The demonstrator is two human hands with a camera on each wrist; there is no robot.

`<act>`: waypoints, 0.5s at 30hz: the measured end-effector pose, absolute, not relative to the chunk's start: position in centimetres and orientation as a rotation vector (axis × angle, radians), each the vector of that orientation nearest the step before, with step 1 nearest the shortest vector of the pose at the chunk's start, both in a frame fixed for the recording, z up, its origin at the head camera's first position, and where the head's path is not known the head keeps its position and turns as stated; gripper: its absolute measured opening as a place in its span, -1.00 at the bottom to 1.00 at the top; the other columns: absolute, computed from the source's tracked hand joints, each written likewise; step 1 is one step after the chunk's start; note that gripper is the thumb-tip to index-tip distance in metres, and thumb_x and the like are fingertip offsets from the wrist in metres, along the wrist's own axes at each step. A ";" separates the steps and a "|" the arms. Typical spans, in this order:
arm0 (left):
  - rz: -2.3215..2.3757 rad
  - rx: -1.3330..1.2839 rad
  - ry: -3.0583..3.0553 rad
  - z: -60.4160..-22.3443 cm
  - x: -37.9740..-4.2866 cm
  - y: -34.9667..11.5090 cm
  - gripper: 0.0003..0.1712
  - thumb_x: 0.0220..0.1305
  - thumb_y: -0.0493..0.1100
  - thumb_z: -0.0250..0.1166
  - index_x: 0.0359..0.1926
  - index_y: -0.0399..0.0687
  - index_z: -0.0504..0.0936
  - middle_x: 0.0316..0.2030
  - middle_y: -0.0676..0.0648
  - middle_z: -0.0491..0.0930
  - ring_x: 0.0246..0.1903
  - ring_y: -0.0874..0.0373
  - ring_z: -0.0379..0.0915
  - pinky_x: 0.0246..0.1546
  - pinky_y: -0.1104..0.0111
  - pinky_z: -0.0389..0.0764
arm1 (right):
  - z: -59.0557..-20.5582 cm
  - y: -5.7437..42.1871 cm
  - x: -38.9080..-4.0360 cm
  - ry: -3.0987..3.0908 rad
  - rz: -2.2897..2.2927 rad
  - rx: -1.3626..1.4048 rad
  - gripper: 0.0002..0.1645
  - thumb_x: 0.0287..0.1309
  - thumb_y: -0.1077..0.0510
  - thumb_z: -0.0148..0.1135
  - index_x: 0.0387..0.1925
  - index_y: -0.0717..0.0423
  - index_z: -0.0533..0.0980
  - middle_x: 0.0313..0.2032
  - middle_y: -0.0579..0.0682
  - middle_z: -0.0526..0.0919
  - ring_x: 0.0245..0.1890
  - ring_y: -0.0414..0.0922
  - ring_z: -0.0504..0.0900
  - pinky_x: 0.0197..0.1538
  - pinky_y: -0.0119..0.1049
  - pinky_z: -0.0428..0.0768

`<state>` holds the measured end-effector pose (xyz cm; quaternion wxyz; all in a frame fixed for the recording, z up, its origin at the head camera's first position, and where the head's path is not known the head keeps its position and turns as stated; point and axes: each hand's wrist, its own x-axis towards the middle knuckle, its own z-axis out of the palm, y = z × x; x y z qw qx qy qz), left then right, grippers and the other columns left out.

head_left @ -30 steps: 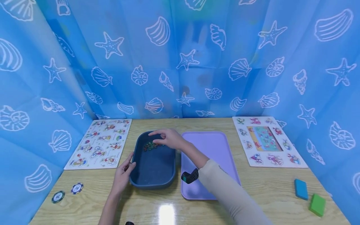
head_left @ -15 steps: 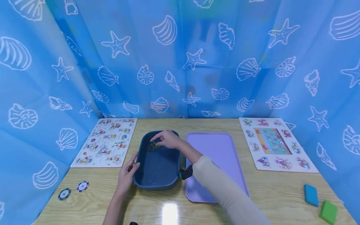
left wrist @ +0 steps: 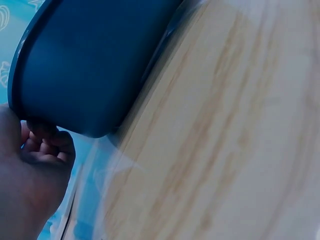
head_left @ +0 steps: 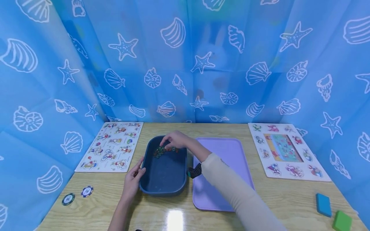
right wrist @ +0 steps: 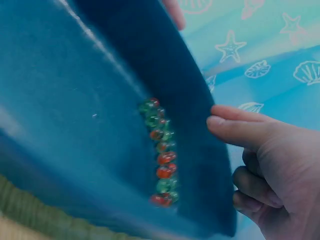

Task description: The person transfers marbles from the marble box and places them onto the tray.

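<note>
A dark blue bin (head_left: 165, 175) sits on the table, and my left hand (head_left: 133, 179) grips its left wall, thumb at the rim. In the left wrist view that hand (left wrist: 35, 170) has its fingers curled against the outside of the bin (left wrist: 90, 70). Small glossy red and green marbles (right wrist: 165, 157) line the far wall inside. My right hand (head_left: 177, 140) hangs over the bin's far right part, thumb and index finger apart. In the right wrist view this hand (right wrist: 270, 160) overlaps the rim; contact with it is unclear, and nothing shows between the fingers.
A lilac tray (head_left: 214, 199) stands right of the bin, partly under the right sleeve. Puzzle boards lie at the back left (head_left: 111, 147) and back right (head_left: 289, 171). Two poker chips (head_left: 87, 191) are front left; blue (head_left: 323, 204) and green (head_left: 342, 221) blocks front right. A curtain (head_left: 185, 64) surrounds the table.
The head view has turned a little left. The marbles have shifted and spread along the far wall. My right hand has moved slightly within the bin's far side; the left keeps its grip.
</note>
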<state>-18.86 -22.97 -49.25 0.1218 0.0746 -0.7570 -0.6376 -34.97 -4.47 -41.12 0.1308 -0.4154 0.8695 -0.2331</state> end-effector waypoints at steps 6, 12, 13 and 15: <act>-1.832 0.218 -2.228 -49.2 -18.8 -23.2 -0.51 0.25 -0.20 0.10 0.22 -0.06 0.34 -0.42 0.05 0.35 -0.38 0.29 0.25 -0.31 0.55 0.31 | -40.9 -6.1 -35.2 2.418 -0.696 -1.279 -0.76 0.09 0.10 0.21 -0.17 -0.06 0.61 -0.78 -0.12 0.23 -0.77 -0.21 0.12 -0.58 -0.41 0.22; -1.842 0.190 -2.203 -49.2 -18.8 -23.3 -0.52 0.23 -0.25 0.12 0.19 -0.09 0.37 -0.52 0.06 0.28 -0.44 0.30 0.23 -0.35 0.55 0.31 | -42.9 -7.4 -35.6 2.415 -0.585 -1.307 -0.80 0.06 0.08 0.23 -0.21 -0.12 0.62 -0.77 -0.11 0.38 -0.79 -0.23 0.24 -0.60 -0.46 0.30; -1.851 0.190 -2.196 -49.2 -18.8 -23.2 -0.52 0.23 -0.26 0.12 0.19 -0.09 0.37 -0.52 0.07 0.28 -0.44 0.30 0.23 -0.33 0.56 0.31 | -43.1 -7.4 -35.6 2.428 -0.559 -1.307 -0.80 0.06 0.08 0.23 -0.22 -0.13 0.61 -0.75 -0.11 0.40 -0.78 -0.24 0.26 -0.59 -0.46 0.31; -1.874 0.185 -2.180 -49.2 -18.8 -23.2 -0.52 0.23 -0.25 0.13 0.20 -0.10 0.37 -0.52 0.07 0.28 -0.42 0.30 0.24 -0.31 0.57 0.31 | -43.6 -7.5 -35.7 2.455 -0.518 -1.305 -0.80 0.05 0.08 0.24 -0.22 -0.14 0.61 -0.72 -0.12 0.42 -0.75 -0.24 0.28 -0.57 -0.46 0.31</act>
